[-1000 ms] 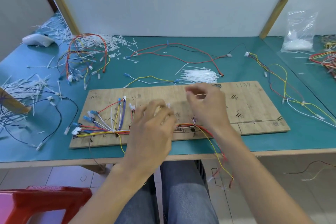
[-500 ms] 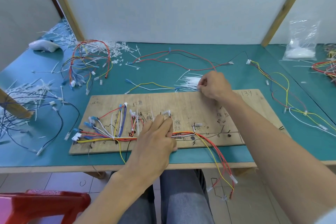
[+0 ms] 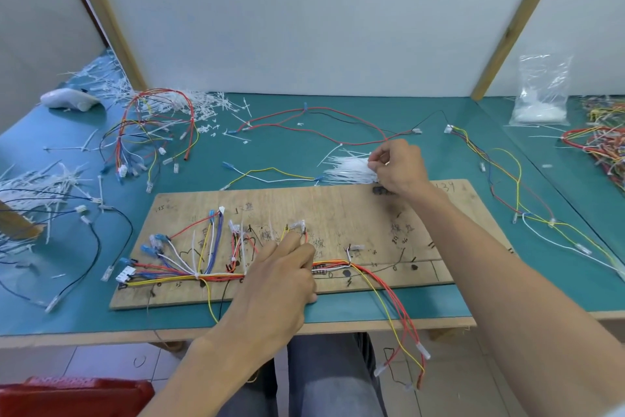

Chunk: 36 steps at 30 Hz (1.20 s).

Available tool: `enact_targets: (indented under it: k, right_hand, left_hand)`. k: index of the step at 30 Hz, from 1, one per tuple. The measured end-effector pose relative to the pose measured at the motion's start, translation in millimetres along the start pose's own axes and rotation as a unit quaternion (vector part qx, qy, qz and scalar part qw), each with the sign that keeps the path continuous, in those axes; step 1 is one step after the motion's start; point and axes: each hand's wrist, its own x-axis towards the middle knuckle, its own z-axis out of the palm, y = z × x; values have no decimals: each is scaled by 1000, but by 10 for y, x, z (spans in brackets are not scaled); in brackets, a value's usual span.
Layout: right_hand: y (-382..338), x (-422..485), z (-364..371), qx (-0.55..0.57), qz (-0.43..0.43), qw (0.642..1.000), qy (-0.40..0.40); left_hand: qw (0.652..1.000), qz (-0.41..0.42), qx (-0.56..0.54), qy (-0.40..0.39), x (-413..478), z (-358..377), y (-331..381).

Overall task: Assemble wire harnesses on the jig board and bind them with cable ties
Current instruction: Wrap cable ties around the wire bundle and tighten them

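Right hand point(image 3: 397, 168) has left the board point(image 3: 338, 207) and now pinches at the white tie pile point(image 3: 348, 171) just behind it. Left hand point(image 3: 280, 278) lies flat-ish on the harness point(image 3: 203, 276), fingers pressing the red-yellow-orange bundle along the board's near edge, blue plugs fanned out left.

White handheld device point(image 3: 69, 100) far left on teal table point(image 3: 287, 156); red plastic stool point(image 3: 74, 396) lower left.

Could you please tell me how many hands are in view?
2. The left hand rests on the wire harness on the jig board; the right hand pinches cable ties beyond its far edge.
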Motion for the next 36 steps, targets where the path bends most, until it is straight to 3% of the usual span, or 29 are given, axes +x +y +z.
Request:
enact_targets:
  k: [8,11,13,16,17,20,23,25,27,31,36]
  right_hand:
    - [-3,-56,-48,-53,-70,996,33]
    - [-134,-223,-131,-25,-149,989,-7]
    - [-240,-428,-197,-7,-208,976,-60]
    - [-351,-798,-321,20,-260,958,-120]
    - [-383,-912,-357,22,-275,952,-135]
    - [-450,-1178,-443,20,-312,933,-178]
    - [-451,-1327,-495,36,-326,927,-184]
    - [-423,-1387,-504,88,-313,927,-187]
    - [-391,-1459,-482,225,-258,916,-207]
    - [-288,-1595,-343,483,-108,848,-190]
    - [-256,-1725,-129,607,9,777,-167]
  left_hand:
    - [999,16,-7,-31,10,-75,22]
    - [994,-16,-6,-105,25,-102,-3]
    - [998,-15,-24,-61,8,-146,-7]
    - [982,-78,-96,143,-18,-286,-46]
    - [974,-107,-94,177,-6,-321,-64]
    - [980,-121,-48,148,55,-380,-70]
    - [985,-99,-103,100,13,-336,25]
    - [977,-114,-153,98,-36,-291,67]
    - [954,-162,-219,126,-73,-252,83]
    - [911,-212,-318,157,-111,-167,141]
    - [891,-229,-353,171,-108,-108,210]
